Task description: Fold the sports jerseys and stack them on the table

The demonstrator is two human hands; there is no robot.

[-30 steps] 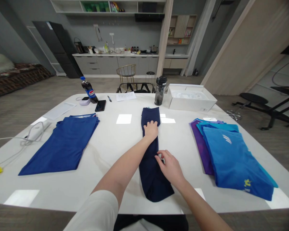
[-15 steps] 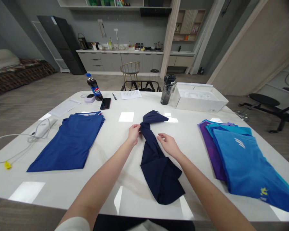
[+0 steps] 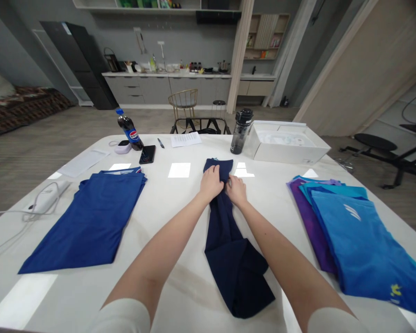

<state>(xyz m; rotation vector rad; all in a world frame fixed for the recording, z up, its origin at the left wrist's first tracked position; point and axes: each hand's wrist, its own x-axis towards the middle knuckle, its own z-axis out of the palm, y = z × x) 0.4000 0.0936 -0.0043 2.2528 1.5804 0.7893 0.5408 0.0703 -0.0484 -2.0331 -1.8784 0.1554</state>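
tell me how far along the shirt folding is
Done, by the look of it: a blue shirt lies flat on the left of the table. In hand: the navy shirt, folded into a long strip, with the left hand and right hand pressing its far end. Left: the near end is rumpled, and the pile on the right looks untouched.

1. Navy garment [image 3: 229,236], plain dark blue, folded lengthwise into a long narrow strip.
2. It lies flat mid-table, running near to far.
3. The far end is narrow and bunched up; the near end fans out wider, with loose uneven folds.
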